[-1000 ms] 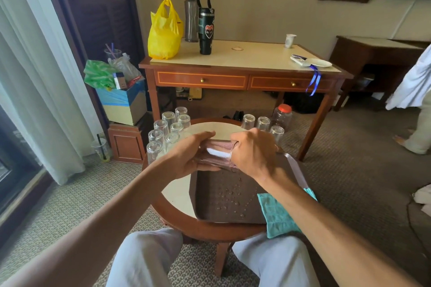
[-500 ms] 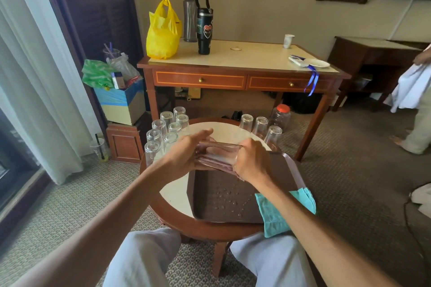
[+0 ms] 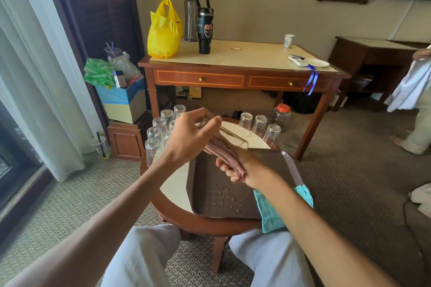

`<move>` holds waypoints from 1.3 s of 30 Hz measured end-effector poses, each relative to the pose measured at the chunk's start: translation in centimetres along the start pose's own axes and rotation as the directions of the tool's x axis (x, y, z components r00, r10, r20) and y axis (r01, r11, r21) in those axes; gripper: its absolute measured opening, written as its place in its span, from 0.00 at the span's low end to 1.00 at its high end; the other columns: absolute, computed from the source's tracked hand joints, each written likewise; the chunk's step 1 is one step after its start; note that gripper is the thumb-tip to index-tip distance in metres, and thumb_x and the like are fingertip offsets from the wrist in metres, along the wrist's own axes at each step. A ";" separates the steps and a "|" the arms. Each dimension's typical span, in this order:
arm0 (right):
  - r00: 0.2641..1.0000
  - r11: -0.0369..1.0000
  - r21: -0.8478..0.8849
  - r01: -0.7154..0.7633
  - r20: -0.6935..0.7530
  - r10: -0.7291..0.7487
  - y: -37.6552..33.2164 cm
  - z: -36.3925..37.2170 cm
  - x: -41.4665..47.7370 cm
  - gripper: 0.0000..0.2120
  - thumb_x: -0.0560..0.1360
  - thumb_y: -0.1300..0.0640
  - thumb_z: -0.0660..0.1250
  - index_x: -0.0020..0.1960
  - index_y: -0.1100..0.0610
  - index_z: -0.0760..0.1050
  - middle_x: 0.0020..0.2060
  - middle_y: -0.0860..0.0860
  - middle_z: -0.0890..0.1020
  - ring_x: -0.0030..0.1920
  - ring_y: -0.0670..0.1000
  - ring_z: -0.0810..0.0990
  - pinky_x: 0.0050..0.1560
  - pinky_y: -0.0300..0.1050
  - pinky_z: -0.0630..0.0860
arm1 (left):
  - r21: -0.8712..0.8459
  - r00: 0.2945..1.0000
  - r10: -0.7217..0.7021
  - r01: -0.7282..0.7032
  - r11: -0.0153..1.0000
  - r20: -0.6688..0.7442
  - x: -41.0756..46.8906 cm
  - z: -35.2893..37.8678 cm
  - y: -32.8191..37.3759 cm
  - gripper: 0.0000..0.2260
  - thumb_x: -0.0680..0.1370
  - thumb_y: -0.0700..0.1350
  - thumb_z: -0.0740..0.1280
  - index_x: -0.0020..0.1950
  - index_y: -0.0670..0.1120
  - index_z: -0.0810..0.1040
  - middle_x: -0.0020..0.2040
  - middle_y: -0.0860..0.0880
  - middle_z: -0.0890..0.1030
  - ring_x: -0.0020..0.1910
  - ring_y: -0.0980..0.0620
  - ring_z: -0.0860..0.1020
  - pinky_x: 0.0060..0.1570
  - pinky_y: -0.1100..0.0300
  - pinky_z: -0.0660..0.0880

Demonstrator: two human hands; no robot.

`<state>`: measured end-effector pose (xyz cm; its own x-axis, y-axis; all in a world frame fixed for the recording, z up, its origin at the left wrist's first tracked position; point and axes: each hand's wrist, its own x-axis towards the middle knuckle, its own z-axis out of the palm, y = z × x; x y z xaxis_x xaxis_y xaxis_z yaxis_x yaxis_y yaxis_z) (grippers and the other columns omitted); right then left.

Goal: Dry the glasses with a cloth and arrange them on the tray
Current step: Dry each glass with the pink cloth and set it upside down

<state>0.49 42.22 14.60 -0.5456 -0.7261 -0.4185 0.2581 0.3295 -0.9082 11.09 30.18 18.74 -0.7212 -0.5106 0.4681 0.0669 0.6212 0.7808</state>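
The tray [image 3: 210,196] is wet and has no glasses on it yet. Above it, the right hand [image 3: 242,170] has pulled back, gripping the pink cloth [image 3: 224,156] that runs into the glass [image 3: 231,135]. The left hand [image 3: 189,140] has tipped the glass up and pinches its bottom. The inside wipe is probably nearly done.

Small round table [image 3: 175,190], cream top with a wooden rim, and it's crowded: brown tray [image 3: 211,196] sits on the near right half, one corner out past the rim. Far left, a cluster of upturned glasses [image 3: 154,134] packed tight. Far right, three more glasses [image 3: 259,123], mouths down. A teal cloth [image 3: 270,213] droops off the near right edge beside the tray
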 end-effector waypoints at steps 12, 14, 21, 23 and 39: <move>0.444 0.256 -0.928 0.270 -0.116 -0.889 -3.2 -2.5 -1.9 0.09 0.66 0.56 0.61 0.29 0.58 0.71 0.23 0.53 0.75 0.26 0.59 0.74 0.23 0.43 0.63 | -0.429 0.735 -0.578 0.677 0.598 0.356 0.6 -0.6 3.5 0.09 0.84 0.51 0.64 0.53 0.45 0.76 0.45 0.42 0.83 0.43 0.46 0.86 0.44 0.50 0.85; 0.732 0.624 -0.666 0.408 -0.169 -0.660 -3.5 -2.2 -1.9 0.18 0.73 0.42 0.68 0.36 0.57 0.80 0.29 0.55 0.82 0.27 0.56 0.79 0.26 0.46 0.72 | -0.352 0.852 -0.462 0.522 0.777 0.245 1.0 -0.8 4.8 0.11 0.86 0.50 0.61 0.53 0.44 0.77 0.45 0.41 0.81 0.46 0.44 0.85 0.48 0.47 0.85; 0.916 0.854 -0.452 0.257 -0.168 -0.365 -7.0 -1.1 -3.3 0.19 0.77 0.45 0.70 0.37 0.59 0.81 0.26 0.54 0.82 0.23 0.54 0.78 0.19 0.37 0.66 | -0.412 0.902 -0.384 0.431 0.803 0.195 1.6 -1.9 5.8 0.13 0.85 0.49 0.62 0.60 0.41 0.77 0.55 0.37 0.81 0.52 0.42 0.83 0.47 0.51 0.84; 0.708 0.539 -0.778 0.323 -0.179 -0.683 -8.0 -1.5 -4.0 0.15 0.73 0.59 0.69 0.28 0.59 0.77 0.22 0.53 0.77 0.23 0.57 0.77 0.20 0.41 0.67 | -0.540 0.829 -0.467 0.557 0.632 0.309 2.4 -2.4 6.1 0.11 0.84 0.50 0.64 0.56 0.43 0.78 0.56 0.37 0.81 0.53 0.42 0.83 0.50 0.50 0.82; 0.962 0.937 -0.237 0.256 -0.036 -0.271 -12.6 0.3 -5.9 0.23 0.76 0.37 0.67 0.46 0.59 0.80 0.29 0.50 0.81 0.23 0.45 0.74 0.22 0.36 0.63 | -0.518 0.908 -0.378 0.414 0.749 0.180 5.5 -4.4 9.2 0.07 0.83 0.47 0.65 0.57 0.46 0.79 0.57 0.38 0.80 0.54 0.40 0.83 0.57 0.40 0.82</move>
<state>0.67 42.22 28.57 -0.6232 -0.7663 -0.1562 -0.0866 0.2661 -0.9601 10.74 30.44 30.34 -0.8041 -0.5918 0.0557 0.1084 -0.0539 0.9926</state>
